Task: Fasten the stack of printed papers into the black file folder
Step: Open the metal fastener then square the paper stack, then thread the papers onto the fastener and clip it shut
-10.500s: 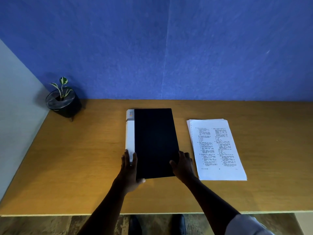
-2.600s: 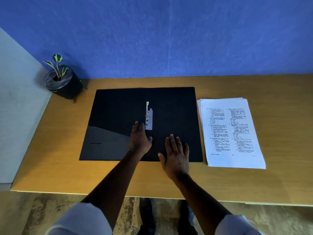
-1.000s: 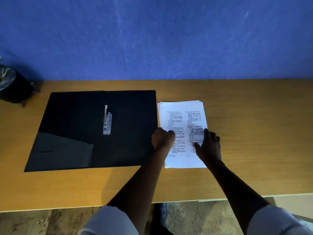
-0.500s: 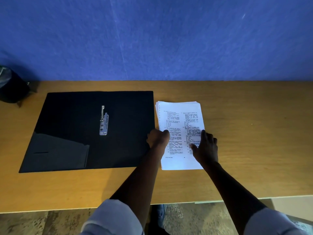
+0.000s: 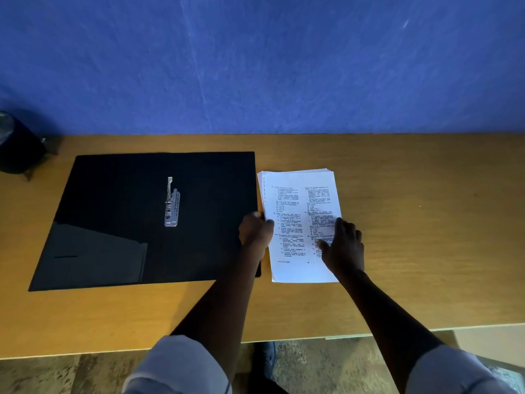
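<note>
The black file folder (image 5: 119,200) lies open and flat on the wooden desk, its silver metal clip (image 5: 172,206) standing along the middle fold. Just right of the folder lies the stack of printed papers (image 5: 295,203), white with two columns of small text. My left hand (image 5: 255,231) curls around the stack's left edge, over the folder's right border. My right hand (image 5: 342,245) grips the stack's right edge, thumb pressed on the top sheet. The stack's near right corner is hidden under this hand.
A black plant pot (image 5: 17,149) stands at the desk's far left corner, cut off by the frame. A blue wall (image 5: 255,66) rises behind the desk (image 5: 426,223). The desk's near edge runs below my forearms, with floor beneath.
The closed folder was opened flat. Both hands then left the folder and went right to the paper stack. Over the last second they settled on its left and right edges.
</note>
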A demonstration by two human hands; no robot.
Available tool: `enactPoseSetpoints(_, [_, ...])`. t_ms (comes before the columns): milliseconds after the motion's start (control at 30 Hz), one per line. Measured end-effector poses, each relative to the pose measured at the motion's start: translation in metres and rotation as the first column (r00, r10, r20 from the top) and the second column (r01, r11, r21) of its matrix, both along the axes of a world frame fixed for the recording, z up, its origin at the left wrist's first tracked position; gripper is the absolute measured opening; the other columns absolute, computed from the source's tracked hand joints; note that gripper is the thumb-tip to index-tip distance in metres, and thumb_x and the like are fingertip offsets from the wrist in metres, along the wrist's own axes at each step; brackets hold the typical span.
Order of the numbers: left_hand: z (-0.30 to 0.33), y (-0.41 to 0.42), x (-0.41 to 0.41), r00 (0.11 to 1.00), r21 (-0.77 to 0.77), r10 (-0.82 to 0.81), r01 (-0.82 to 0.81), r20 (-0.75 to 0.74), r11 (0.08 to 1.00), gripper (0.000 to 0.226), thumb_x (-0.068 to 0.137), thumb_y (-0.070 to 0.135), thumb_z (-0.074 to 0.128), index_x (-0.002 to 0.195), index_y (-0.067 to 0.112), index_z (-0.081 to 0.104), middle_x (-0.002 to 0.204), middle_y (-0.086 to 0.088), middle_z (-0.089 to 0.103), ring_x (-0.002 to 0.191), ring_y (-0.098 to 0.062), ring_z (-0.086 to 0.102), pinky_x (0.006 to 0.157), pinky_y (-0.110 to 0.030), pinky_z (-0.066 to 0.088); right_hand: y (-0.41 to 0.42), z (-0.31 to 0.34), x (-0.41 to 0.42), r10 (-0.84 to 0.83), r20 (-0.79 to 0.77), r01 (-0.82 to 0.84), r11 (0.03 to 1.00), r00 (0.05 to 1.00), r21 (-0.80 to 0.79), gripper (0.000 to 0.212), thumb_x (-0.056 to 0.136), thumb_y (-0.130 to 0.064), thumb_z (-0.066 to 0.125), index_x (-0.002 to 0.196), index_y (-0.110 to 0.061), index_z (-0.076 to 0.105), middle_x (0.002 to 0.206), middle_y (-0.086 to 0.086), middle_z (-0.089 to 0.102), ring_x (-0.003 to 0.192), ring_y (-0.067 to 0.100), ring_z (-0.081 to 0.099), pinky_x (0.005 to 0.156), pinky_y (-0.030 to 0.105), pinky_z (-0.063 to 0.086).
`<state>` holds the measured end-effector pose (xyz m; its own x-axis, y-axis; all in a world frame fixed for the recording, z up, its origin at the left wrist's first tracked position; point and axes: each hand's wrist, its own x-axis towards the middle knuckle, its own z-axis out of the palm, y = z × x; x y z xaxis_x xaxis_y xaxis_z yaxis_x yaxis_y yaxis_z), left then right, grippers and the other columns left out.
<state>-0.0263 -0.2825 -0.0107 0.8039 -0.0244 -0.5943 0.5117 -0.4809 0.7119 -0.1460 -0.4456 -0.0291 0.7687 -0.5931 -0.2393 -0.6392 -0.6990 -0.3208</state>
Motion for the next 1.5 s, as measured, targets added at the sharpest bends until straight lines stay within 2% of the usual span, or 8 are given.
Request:
enactPoseSetpoints(100, [-0.001,0.004,0.002,1.000,0.022,-0.020,0.020,0.003,1.000,0.015,0.086,0.016,0.066,0.076,0.026,0.062,0.095,-0.006,0.075,0.075,-0.023,0.072,0.065,-0.045,0.064,-0.001,0.000,0.000,-0.004,0.001,0.004,1.000,1.000,0.003,0.079,0.085,-0.034,0.076,0.147,-0.010,0.034,0.145,0.016,0.043,0.131,0.037,0.042,0.098,0.050,0.046])
enactPoseSetpoints(467, [0.000,0.009,0.006,0.986,0.024,-0.111,0.108,0.127,0.994,0.023,0.086,0.013,0.072,0.108,0.020,0.067,0.099,-0.003,0.072,0.085,-0.021,0.072,0.073,-0.043,0.063,-0.001,-0.002,0.003,-0.058,0.024,0.057,0.997,0.998,0.052,0.079,0.084,-0.034,0.077,0.146,-0.011,0.035,0.143,0.016,0.045,0.129,0.037,0.042,0.098,0.051,0.048])
enactPoseSetpoints(667, [0.010,0.030,0.018,0.969,-0.095,-0.127,0.150,0.213,0.984,0.028,0.088,0.015,0.071,0.116,0.014,0.065,0.099,-0.004,0.073,0.087,-0.019,0.072,0.079,-0.041,0.062,-0.006,0.005,0.011,-0.207,0.206,0.148,0.951,0.956,0.271,0.055,0.090,-0.030,0.072,0.133,-0.009,0.047,0.132,0.011,0.061,0.121,0.033,0.054,0.097,0.041,0.045])
enactPoseSetpoints(800, [0.025,0.050,0.029,0.955,-0.185,-0.108,0.163,0.276,0.969,0.019,0.089,0.013,0.069,0.108,0.012,0.066,0.099,-0.004,0.075,0.089,-0.021,0.072,0.082,-0.043,0.060,-0.004,0.026,0.027,-0.375,0.318,0.198,0.859,0.871,0.471,0.050,0.091,-0.025,0.071,0.136,-0.011,0.053,0.113,0.001,0.070,0.096,0.017,0.066,0.075,0.026,0.051])
enactPoseSetpoints(933, [0.037,0.073,0.037,0.934,-0.261,-0.058,0.158,0.352,0.952,0.017,0.090,0.009,0.067,0.105,0.018,0.070,0.097,0.001,0.076,0.090,-0.014,0.072,0.086,-0.036,0.058,0.000,0.041,0.043,-0.404,0.367,0.172,0.833,0.838,0.526,0.006,0.090,-0.018,0.069,0.095,-0.020,0.068,0.073,-0.015,0.065,0.072,0.009,0.061,0.056,0.020,0.042])
enactPoseSetpoints(1000, [0.043,0.085,0.041,0.921,-0.260,-0.041,0.152,0.387,0.954,0.021,0.090,0.009,0.067,0.109,0.016,0.071,0.097,0.003,0.076,0.089,-0.011,0.072,0.086,-0.032,0.057,0.007,0.049,0.048,-0.365,0.418,0.112,0.849,0.832,0.517,0.012,0.088,-0.016,0.069,0.079,-0.023,0.065,0.064,-0.017,0.064,0.061,-0.001,0.057,0.051,0.013,0.040])
enactPoseSetpoints(1333, [0.064,0.128,0.049,0.882,-0.152,0.000,0.081,0.472,0.985,0.004,0.088,0.010,0.068,0.089,0.006,0.068,0.088,-0.006,0.075,0.086,-0.029,0.071,0.081,-0.053,0.057,0.052,0.076,0.054,-0.355,0.582,-0.007,0.849,0.732,0.528,0.021,0.087,-0.006,0.071,0.087,-0.027,0.072,0.076,-0.026,0.072,0.072,-0.009,0.064,0.063,0.006,0.045])
enactPoseSetpoints(1500, [0.068,0.141,0.046,0.838,-0.066,-0.043,0.094,0.544,0.993,0.010,0.086,0.013,0.071,0.081,0.008,0.066,0.080,-0.002,0.074,0.071,-0.022,0.068,0.073,-0.041,0.058,0.067,0.076,0.050,-0.309,0.591,-0.016,0.878,0.745,0.479,0.022,0.088,-0.007,0.070,0.093,-0.029,0.072,0.079,-0.031,0.070,0.078,-0.013,0.065,0.064,0.003,0.045])
